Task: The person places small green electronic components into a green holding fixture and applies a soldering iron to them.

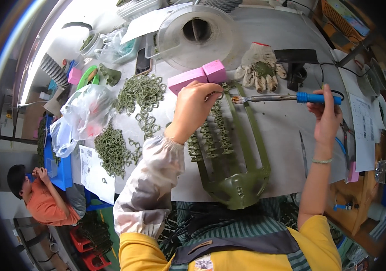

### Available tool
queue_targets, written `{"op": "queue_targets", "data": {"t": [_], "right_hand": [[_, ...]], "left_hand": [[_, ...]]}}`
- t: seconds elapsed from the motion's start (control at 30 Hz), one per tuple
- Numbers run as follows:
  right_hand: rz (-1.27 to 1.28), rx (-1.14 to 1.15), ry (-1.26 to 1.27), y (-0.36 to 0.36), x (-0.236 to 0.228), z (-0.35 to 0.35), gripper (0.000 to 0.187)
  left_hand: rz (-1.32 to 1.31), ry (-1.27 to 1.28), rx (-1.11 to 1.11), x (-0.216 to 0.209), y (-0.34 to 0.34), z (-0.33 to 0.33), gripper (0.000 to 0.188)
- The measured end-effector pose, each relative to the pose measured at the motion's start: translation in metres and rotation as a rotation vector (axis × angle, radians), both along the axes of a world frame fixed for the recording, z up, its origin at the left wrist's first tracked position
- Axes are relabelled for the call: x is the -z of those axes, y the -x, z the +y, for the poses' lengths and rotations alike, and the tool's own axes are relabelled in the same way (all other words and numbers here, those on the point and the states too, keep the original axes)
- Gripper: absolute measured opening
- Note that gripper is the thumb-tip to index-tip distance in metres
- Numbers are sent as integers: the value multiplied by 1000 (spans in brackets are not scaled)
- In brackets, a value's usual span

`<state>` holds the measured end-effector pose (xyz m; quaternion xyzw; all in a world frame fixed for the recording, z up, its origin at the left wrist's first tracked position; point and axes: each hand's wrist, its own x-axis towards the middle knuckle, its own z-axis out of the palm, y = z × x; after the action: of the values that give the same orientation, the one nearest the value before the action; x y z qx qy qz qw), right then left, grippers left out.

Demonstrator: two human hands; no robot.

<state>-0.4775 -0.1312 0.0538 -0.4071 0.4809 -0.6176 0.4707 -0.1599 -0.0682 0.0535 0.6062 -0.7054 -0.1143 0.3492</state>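
My right hand (326, 118) grips the blue handle of a soldering iron (274, 98), its shaft pointing left. The tip reaches over the upper end of a long green frame (240, 189) that lies toward me. Several rows of small green rings (208, 140) stand along the frame's left part. My left hand (194, 106) is closed in a pinch beside the iron's tip, on what looks like a small green ring, mostly hidden by the fingers. Just beyond the left hand are two pink blocks (188, 80). Loose green rings (141, 92) lie in heaps to the left.
A round clear tub (168, 45) stands at the back, with a phone (143, 62) beside it. A stained work glove (260, 67) and a black stand (296, 72) are at the back right. Tweezers (303, 153) lie right of the frame. At far left sits another person (50, 203).
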Motion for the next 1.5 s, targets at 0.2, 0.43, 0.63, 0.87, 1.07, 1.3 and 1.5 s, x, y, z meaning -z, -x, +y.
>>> {"op": "queue_targets", "data": {"t": [0.2,0.43,0.63,0.87,1.07,1.3,1.5], "right_hand": [[-31,-25,-5,-8,14,-8,35],[-52,-36,-44,-21,13,-9,35],[18,10,6,6,-2,-1,36],[-4,16,-19,13,-4,7,34],[-5,-4,-28,13,-4,12,34],[16,10,-20,13,-10,17,35],[19,-12,-4,11,-15,20,35]], "left_hand": [[-270,164,74,19,12,-29,12],[-335,144,81,29,10,-36,11],[-379,90,115,21,11,-33,18],[20,-214,-364,3,-106,26,15],[-400,-297,-447,32,-146,89,21],[-389,-145,-126,42,-139,86,21],[-20,-175,-559,48,-157,73,16]]}}
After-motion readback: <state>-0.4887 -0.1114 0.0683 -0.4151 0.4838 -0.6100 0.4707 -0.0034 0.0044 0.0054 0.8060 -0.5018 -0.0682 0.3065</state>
